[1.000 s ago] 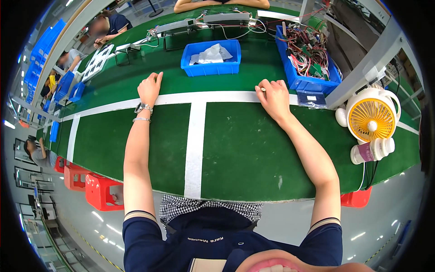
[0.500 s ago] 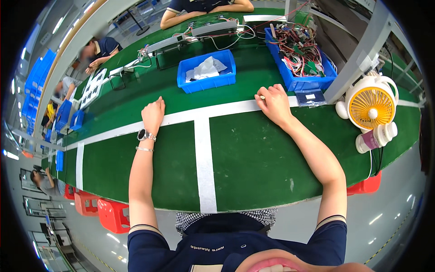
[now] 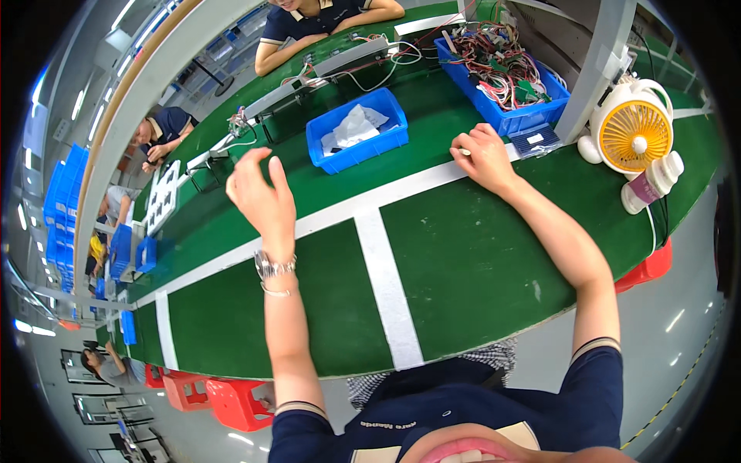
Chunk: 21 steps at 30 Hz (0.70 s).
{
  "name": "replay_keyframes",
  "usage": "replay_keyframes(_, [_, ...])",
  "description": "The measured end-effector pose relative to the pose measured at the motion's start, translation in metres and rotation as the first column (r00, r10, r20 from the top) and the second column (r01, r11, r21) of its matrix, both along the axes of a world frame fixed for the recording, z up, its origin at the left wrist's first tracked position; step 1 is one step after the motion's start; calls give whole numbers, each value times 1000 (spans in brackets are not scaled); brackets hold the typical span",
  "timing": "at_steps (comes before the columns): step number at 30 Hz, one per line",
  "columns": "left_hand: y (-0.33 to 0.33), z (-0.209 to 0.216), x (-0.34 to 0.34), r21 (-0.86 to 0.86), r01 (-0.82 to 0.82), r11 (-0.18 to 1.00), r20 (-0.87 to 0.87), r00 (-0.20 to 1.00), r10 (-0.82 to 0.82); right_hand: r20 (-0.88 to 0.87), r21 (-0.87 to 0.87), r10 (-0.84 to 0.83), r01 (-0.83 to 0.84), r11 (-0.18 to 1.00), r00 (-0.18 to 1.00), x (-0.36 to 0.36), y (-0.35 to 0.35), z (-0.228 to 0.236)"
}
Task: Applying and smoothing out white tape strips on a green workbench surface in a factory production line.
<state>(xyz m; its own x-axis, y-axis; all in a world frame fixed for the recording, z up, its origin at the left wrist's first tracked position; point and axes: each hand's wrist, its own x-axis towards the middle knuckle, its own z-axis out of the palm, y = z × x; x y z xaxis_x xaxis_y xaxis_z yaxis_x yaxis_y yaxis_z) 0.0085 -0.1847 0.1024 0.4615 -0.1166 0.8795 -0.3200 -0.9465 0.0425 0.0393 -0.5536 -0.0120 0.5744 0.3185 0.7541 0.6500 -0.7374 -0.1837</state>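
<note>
My left hand (image 3: pixel 264 199) is lifted over the table left of the blue bin, its thumb and fingers apart and nothing in it. A watch (image 3: pixel 272 265) and a bracelet are on that wrist. Resting by the white strip, my right hand (image 3: pixel 486 160) has its fingers curled closed. A small pale tip (image 3: pixel 465 152) pokes out of them; the rest of that object is hidden. Between and beyond my hands stands a shallow blue bin (image 3: pixel 370 148) holding crumpled white sheets (image 3: pixel 356 126). Just right of my right hand lies a flat dark blue packet (image 3: pixel 534 141).
A blue bin (image 3: pixel 505 123) full of tangled wires (image 3: pixel 498 73) stands at the far right, beside a grey post (image 3: pixel 598 73). A yellow-and-white fan (image 3: pixel 634 135) and a white bottle (image 3: pixel 653 183) are on the right. Across the green table (image 3: pixel 324 332), a person leans near long grey fixtures (image 3: pixel 351 55).
My left hand has risen from the table and its fingers have spread. The whole view has turned. My right hand stays closed near the white strip, and the person opposite shows more fully.
</note>
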Motion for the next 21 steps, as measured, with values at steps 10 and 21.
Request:
replay_keyframes(10, [-103,104,-165,159,987,6,802,-125,-584,-47,1,-18,18,1000,999,-1,-1,-1])
replay_keyframes(21, [-112,109,-160,110,936,-334,705,-311,-638,-69,-35,-54,52,998,996,-2,-1,-1])
